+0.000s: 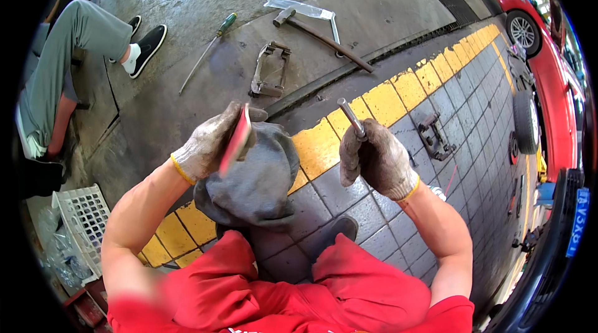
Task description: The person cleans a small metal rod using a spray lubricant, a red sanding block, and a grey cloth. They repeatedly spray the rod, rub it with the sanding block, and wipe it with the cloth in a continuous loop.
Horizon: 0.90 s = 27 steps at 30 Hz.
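Observation:
My left hand [205, 143], in a dirty knit work glove, is closed on a thin flat red piece [235, 145] with a pale edge; it looks like a folded sheet, but its kind is unclear. My right hand [387, 162], gloved the same way, grips a smooth round metal pin [351, 117] whose free end points up and away; its lower end is hidden in the fingers. The two hands are apart. Below my left hand, a dark grey cloth [255, 177] lies bunched over something hidden in front of my knees. A metal brake caliper bracket [437, 138] rests on the tiles beyond my right hand.
On the floor ahead lie another caliper bracket [269, 87], a hammer [327, 38], a screwdriver [210, 51] and a plastic-wrapped part [299, 7]. A seated person's leg [93, 28] is at left, above a white crate [84, 224]. At right are a loose wheel [525, 121] and a red car [557, 121].

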Motion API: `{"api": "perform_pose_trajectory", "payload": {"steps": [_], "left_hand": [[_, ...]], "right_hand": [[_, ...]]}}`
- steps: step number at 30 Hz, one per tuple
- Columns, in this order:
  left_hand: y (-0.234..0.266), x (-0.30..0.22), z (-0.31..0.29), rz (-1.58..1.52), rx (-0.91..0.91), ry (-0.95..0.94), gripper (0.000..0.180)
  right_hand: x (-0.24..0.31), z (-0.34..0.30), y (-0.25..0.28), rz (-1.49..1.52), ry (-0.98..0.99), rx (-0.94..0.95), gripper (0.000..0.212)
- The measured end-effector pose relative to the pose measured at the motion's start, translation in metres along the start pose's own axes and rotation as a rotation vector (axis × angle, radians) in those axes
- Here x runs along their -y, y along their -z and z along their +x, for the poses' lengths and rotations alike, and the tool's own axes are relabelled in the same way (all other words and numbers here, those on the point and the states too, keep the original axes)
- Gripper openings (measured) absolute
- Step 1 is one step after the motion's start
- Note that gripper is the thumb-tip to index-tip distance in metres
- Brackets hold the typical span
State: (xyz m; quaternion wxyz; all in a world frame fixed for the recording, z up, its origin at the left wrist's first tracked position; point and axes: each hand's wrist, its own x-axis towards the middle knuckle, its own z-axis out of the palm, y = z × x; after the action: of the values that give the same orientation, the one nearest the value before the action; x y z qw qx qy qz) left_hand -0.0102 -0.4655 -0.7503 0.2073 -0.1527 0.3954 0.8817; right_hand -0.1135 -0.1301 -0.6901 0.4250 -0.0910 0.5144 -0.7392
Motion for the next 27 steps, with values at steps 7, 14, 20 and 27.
{"api": "perform_pose_trajectory", "payload": {"steps": [7, 14, 20, 27], "left_hand": [[-0.002, 0.02, 0.004, -0.338, 0.156, 0.013, 0.057], [-0.012, 0.029, 0.01, -0.397, 0.297, 0.006, 0.066], [-0.033, 0.032, 0.025, -0.177, 0.025, -0.122, 0.049], [-0.006, 0.035, 0.029, -0.464, 0.075, -0.172, 0.047]], "right_hand": [[-0.007, 0.006, -0.017, -0.087, -0.042, -0.054, 0.052], [-0.019, 0.023, -0.058, -0.593, 0.029, -0.163, 0.025], [-0.015, 0.03, -0.076, -0.897, 0.234, -0.179, 0.02], [-0.01, 0.031, -0.076, -1.102, 0.325, -0.11, 0.019]]}}
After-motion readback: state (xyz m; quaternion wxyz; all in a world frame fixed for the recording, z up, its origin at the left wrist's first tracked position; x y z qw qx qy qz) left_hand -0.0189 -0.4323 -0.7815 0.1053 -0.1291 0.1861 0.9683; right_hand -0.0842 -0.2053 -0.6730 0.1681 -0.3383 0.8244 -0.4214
